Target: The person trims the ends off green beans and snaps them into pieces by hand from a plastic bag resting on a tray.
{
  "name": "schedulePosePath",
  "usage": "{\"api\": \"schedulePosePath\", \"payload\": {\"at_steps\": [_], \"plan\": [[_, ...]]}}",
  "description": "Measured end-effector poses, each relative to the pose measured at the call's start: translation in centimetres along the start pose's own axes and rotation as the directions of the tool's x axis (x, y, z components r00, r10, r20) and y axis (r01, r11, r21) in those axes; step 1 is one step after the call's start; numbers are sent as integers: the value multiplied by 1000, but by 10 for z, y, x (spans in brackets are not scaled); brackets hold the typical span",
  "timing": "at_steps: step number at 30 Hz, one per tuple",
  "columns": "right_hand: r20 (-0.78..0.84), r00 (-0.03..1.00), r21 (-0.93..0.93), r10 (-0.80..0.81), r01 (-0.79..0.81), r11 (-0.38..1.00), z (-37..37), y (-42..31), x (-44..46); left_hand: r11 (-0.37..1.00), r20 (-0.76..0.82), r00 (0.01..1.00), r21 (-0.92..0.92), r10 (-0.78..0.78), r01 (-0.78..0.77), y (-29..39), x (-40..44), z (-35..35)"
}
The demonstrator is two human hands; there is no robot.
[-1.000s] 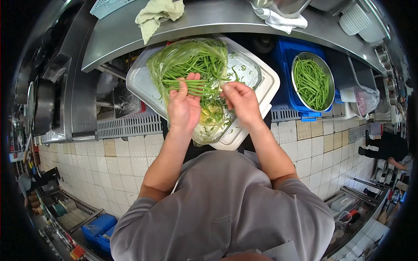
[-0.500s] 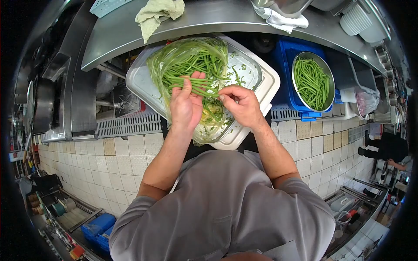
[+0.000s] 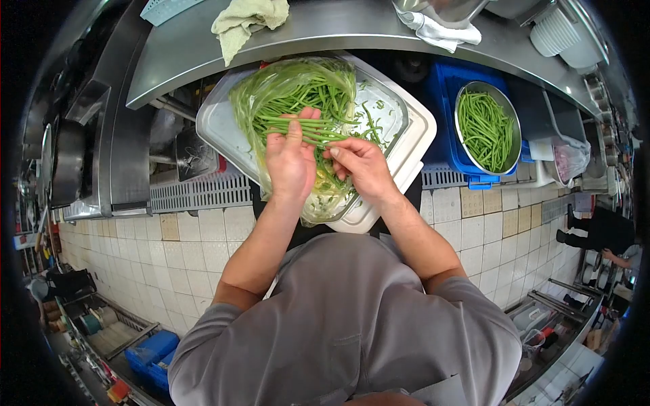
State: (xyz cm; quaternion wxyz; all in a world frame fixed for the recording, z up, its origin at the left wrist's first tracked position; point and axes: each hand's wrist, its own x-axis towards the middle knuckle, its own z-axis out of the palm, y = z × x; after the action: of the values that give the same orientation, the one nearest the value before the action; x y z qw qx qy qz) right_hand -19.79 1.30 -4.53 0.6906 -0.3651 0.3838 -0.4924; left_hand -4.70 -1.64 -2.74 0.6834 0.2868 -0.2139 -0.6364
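Note:
My left hand (image 3: 292, 159) is closed around a small bunch of green beans (image 3: 313, 128), its thumb pressing across them. At the right ends of that bunch, the thumb and forefinger of my right hand (image 3: 360, 164) pinch a bean. Behind and below both hands lies an open clear plastic bag (image 3: 247, 101) full of green beans. The bag rests on a metal tray (image 3: 398, 111), where trimmed bits (image 3: 371, 125) are scattered. To the right, a round metal bowl (image 3: 520, 128) holds many more green beans.
A white lid or board (image 3: 423, 132) sits under the tray. The bowl stands on a blue bin (image 3: 443, 145). Ahead runs a steel counter (image 3: 325, 30) with a yellowish cloth (image 3: 245, 24) and a white cloth (image 3: 440, 30). Another person (image 3: 599, 229) is at the far right.
My right hand has moved slightly left and closer to the left hand, along the bean ends. The left hand still holds the bunch in nearly the same place.

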Motion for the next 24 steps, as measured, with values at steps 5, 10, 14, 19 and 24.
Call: {"api": "schedulePosePath", "payload": {"at_steps": [5, 10, 14, 19, 24], "plan": [[44, 996, 170, 75, -82, 982, -6, 8, 5, 1000, 61, 998, 25, -14, 12, -2, -1, -2], [183, 970, 334, 160, -214, 918, 0, 12, 1, 982, 18, 983, -54, -180, 181, -1, -9, 4], [351, 895, 356, 276, -400, 845, -1, 9, -7, 994, -11, 994, 31, -108, 108, -1, -3, 4], [133, 967, -60, 216, -210, 976, -2, -9, -21, 878, 86, 977, 459, -194, 134, 7, 4, -9], [-54, 983, -345, -174, 145, 928, -6, -65, -15, 793, 165, 904, 557, -395, 245, 16, -16, -2]]}}
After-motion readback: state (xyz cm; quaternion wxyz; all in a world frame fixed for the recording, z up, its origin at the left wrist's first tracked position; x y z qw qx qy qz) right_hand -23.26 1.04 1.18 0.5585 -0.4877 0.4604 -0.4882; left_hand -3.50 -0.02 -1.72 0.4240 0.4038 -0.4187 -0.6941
